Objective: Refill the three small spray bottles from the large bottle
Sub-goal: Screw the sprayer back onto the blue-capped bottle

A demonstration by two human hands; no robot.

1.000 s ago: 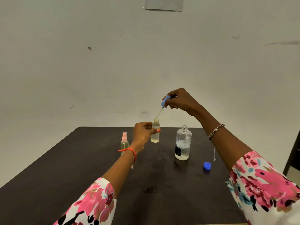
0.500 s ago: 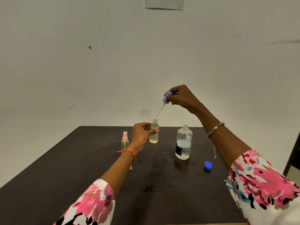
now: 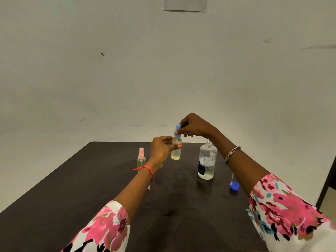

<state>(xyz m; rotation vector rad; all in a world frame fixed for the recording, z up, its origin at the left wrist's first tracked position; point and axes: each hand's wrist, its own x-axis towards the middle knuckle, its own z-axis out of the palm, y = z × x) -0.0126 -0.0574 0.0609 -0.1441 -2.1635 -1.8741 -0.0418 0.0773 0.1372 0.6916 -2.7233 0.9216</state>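
My left hand (image 3: 161,150) holds a small clear spray bottle (image 3: 176,151) upright above the dark table (image 3: 72,188); pale liquid fills its lower part. My right hand (image 3: 195,125) pinches the blue spray top (image 3: 177,130), which sits on the bottle's neck. To the right stands the large clear bottle (image 3: 207,160), uncapped, with liquid low in it. Its blue cap (image 3: 234,185) lies on the table further right. A second small bottle with a pink spray top (image 3: 141,159) stands left of my left wrist. A third small one is mostly hidden behind my left forearm.
A thin spray tube (image 3: 232,178) hangs or stands beside the blue cap, under my right forearm. A bare wall rises behind the table's far edge. A dark vertical post (image 3: 327,180) shows at the right border.
My right hand has come down with the blue spray top; its dip tube has gone into the small bottle and the top now rests on the neck.
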